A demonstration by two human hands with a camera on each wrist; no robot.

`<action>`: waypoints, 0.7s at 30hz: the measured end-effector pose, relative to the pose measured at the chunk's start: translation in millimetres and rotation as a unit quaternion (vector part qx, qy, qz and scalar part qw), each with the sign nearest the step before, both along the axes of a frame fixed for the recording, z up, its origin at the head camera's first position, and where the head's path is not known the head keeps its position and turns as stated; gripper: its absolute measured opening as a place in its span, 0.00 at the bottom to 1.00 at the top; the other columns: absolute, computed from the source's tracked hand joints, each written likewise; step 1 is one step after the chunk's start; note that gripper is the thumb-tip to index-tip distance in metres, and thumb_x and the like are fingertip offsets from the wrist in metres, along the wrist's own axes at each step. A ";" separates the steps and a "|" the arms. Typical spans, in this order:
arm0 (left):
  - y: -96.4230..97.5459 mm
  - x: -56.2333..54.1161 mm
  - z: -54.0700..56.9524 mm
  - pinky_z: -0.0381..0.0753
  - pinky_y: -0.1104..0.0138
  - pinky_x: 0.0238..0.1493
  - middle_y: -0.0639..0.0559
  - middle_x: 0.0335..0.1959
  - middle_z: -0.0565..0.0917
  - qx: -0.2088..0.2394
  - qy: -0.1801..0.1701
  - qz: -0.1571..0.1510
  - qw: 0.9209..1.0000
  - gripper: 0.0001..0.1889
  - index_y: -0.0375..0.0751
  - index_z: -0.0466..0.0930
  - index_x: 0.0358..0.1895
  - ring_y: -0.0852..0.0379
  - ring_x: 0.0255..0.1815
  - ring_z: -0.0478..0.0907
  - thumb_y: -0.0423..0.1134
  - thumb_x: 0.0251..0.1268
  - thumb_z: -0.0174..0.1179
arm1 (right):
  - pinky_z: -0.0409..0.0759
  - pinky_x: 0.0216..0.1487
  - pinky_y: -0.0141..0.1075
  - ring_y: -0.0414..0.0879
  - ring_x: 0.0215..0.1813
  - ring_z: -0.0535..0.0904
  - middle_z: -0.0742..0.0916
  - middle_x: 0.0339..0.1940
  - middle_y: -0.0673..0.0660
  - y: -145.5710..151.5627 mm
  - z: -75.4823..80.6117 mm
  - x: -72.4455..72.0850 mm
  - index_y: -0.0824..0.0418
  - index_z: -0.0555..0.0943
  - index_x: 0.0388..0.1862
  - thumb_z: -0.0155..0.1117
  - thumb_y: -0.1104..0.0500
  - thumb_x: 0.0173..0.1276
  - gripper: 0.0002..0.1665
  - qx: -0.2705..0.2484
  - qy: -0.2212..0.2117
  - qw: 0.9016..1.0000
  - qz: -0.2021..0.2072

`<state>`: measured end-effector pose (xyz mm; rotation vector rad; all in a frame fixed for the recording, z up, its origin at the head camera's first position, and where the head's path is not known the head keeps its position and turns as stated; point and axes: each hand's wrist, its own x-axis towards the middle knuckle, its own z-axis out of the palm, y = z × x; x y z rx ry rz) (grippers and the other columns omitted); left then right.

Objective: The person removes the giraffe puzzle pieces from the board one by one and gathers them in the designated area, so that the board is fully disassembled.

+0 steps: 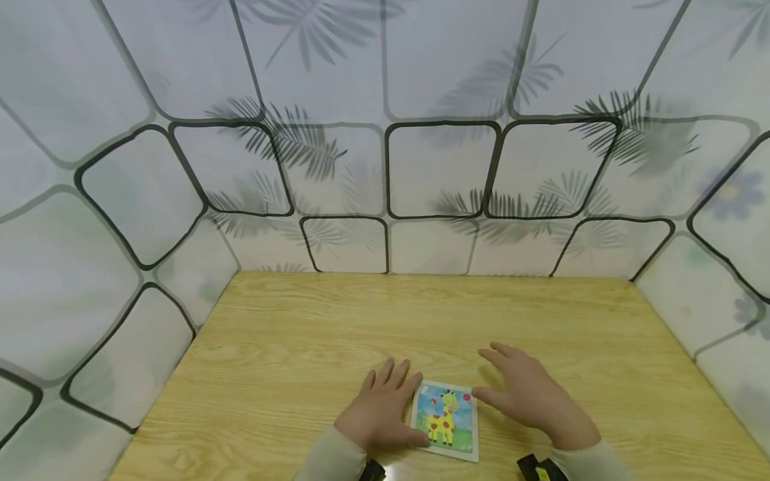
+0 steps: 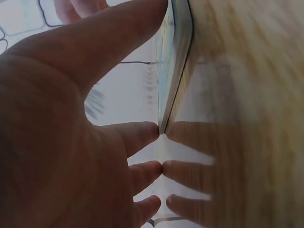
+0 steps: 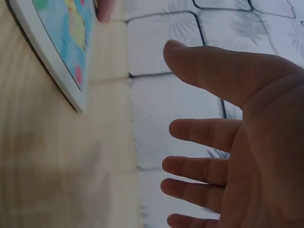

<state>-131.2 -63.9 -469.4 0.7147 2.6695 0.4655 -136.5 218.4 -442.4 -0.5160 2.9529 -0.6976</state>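
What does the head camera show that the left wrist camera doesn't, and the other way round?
Only the head view shows the whole yellow, red-spotted giraffe printed on the thin, white-bordered, rectangular picture board, and the full right hand.
Only the left wrist view shows the palm side of the left hand and the board nearly edge-on.
Both show the left hand, at least part of the right hand, the board, the pale wood-grain tabletop and the white backdrop patterned with dark lines.

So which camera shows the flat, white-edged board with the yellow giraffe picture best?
The head view: the board lies face-up, nearly whole, the left hand covering only part of one edge. The left wrist view shows it nearly edge-on; the right wrist view crops it, showing one corner.
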 end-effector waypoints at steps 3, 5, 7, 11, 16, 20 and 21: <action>0.4 0.1 -0.6 0.52 0.38 0.74 0.47 0.82 0.53 -0.012 0.008 -0.002 1.000 0.57 0.53 0.57 0.80 0.40 0.82 0.46 0.75 0.47 0.66 | 0.73 0.62 0.63 0.64 0.65 0.75 0.80 0.63 0.64 -14.7 -7.5 -3.6 0.63 0.79 0.65 0.69 0.42 0.68 0.35 -0.021 -0.012 1.000 0.013; -0.1 0.4 -0.4 0.54 0.38 0.74 0.47 0.82 0.53 -0.021 0.015 -0.004 1.000 0.59 0.52 0.57 0.80 0.40 0.81 0.48 0.76 0.45 0.67 | 0.76 0.60 0.58 0.59 0.61 0.78 0.83 0.58 0.60 -25.4 -12.1 -6.5 0.63 0.81 0.60 0.69 0.45 0.69 0.30 -0.029 -0.010 0.999 0.035; -0.8 0.8 0.1 0.55 0.39 0.74 0.47 0.82 0.53 -0.031 0.021 -0.007 0.999 0.60 0.52 0.57 0.80 0.41 0.81 0.48 0.78 0.43 0.66 | 0.80 0.56 0.54 0.53 0.54 0.80 0.84 0.51 0.55 -36.3 -15.4 -9.4 0.62 0.83 0.56 0.69 0.47 0.69 0.25 -0.031 -0.006 0.998 0.061; -2.6 1.7 1.8 0.57 0.40 0.74 0.47 0.82 0.52 -0.045 0.028 -0.010 0.999 0.62 0.51 0.56 0.80 0.41 0.81 0.48 0.78 0.41 0.66 | 0.81 0.50 0.49 0.47 0.47 0.79 0.83 0.43 0.50 -54.9 -20.0 -14.0 0.62 0.85 0.51 0.70 0.49 0.68 0.21 -0.030 -0.002 0.994 0.110; -2.2 2.9 2.3 0.58 0.40 0.73 0.47 0.82 0.52 -0.047 0.031 -0.008 0.998 0.62 0.51 0.56 0.80 0.42 0.81 0.49 0.79 0.41 0.66 | 0.80 0.45 0.43 0.41 0.41 0.75 0.80 0.39 0.46 -70.1 -22.4 -16.8 0.61 0.86 0.49 0.71 0.49 0.67 0.19 -0.029 -0.023 0.991 0.126; -0.7 3.1 -0.4 0.60 0.40 0.72 0.46 0.82 0.54 -0.043 0.042 -0.009 0.998 0.62 0.51 0.57 0.80 0.42 0.81 0.50 0.79 0.40 0.66 | 0.75 0.38 0.35 0.37 0.35 0.70 0.78 0.36 0.45 -77.0 -26.4 -18.5 0.62 0.87 0.48 0.71 0.51 0.66 0.18 -0.024 -0.030 0.990 0.138; -0.4 3.4 -1.3 0.60 0.40 0.72 0.46 0.82 0.54 -0.044 0.044 -0.008 0.998 0.63 0.51 0.57 0.80 0.42 0.81 0.51 0.79 0.40 0.66 | 0.74 0.37 0.33 0.36 0.34 0.69 0.77 0.35 0.45 -78.3 -27.7 -18.8 0.63 0.87 0.48 0.72 0.52 0.66 0.18 -0.023 -0.030 0.989 0.141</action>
